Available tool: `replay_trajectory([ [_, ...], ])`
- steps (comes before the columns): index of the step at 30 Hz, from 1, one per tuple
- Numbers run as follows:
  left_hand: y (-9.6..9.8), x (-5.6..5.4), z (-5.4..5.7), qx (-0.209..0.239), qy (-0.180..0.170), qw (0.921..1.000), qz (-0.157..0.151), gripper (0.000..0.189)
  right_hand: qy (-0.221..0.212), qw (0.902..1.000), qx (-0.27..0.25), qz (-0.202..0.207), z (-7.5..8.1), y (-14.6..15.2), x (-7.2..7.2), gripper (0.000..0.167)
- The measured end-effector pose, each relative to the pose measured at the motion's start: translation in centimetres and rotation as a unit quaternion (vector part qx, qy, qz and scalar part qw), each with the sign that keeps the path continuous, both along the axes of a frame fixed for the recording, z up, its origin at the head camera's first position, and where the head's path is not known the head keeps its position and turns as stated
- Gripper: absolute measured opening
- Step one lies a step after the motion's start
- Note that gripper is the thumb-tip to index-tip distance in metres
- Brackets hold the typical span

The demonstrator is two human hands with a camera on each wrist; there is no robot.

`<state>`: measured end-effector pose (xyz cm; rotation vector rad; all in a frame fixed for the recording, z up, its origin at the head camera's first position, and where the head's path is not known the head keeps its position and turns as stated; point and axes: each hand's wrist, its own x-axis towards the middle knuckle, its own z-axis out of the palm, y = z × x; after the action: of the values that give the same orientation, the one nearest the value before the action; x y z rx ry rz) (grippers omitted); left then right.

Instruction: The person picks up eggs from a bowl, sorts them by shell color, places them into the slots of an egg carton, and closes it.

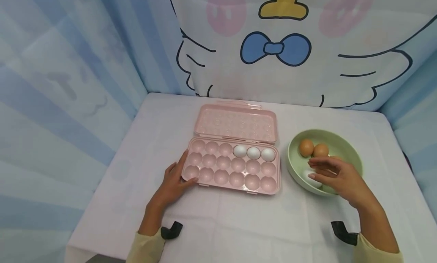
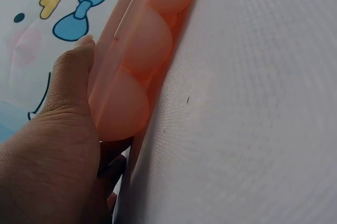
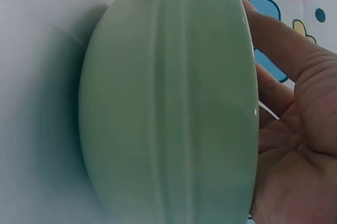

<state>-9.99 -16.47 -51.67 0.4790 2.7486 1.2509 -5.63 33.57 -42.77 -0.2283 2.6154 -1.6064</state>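
Observation:
A pink egg box (image 1: 223, 162) lies on the table with its lid (image 1: 237, 122) folded back. Three white eggs (image 1: 253, 153) fill the right half of its back row; the other cups hold nothing. My left hand (image 1: 174, 185) grips the box's left end, thumb at the front corner and fingers along the side. On the right, my right hand (image 1: 336, 177) reaches into a green bowl (image 1: 297, 172), fingers loosely bent. Under its thumb and fingertips lies a white egg (image 1: 311, 179), partly covered. Brown eggs (image 1: 306, 147) sit farther back in the bowl, one mostly hidden by the hand.
The white-covered table (image 1: 218, 225) runs up to a printed curtain (image 1: 273, 77) at the back. Blue striped curtain (image 1: 68, 115) hangs along the left. Each wrist carries a black camera mount (image 1: 172, 230). The bowl stands just right of the egg box.

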Motion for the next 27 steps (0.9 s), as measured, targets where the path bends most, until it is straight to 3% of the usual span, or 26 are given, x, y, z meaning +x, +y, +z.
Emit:
replay_trajectory([
  [7, 0.0, 0.2, 0.1, 0.001, -0.004, 1.0, 0.005, 0.104, -0.005, 0.9994, 0.033, 0.013, -0.5, -0.2, -0.6, 0.043],
  [16, -0.1, 0.1, 0.1, -0.002, -0.003, 1.0, 0.002, 0.102, -0.047, 0.9968, 0.05, 0.041, -0.5, -1.0, -1.6, 0.047],
  [23, -0.1, 0.1, -0.2, -0.005, -0.015, 0.9999, 0.006, 0.101, -0.045, 0.9955, 0.08, 0.024, -0.6, -2.0, -2.7, 0.047],
  [27, -0.2, 0.0, -0.2, -0.006, -0.014, 0.9999, 0.008, 0.101, -0.055, 0.9962, 0.067, 0.003, -0.7, -2.1, -3.0, 0.051],
])
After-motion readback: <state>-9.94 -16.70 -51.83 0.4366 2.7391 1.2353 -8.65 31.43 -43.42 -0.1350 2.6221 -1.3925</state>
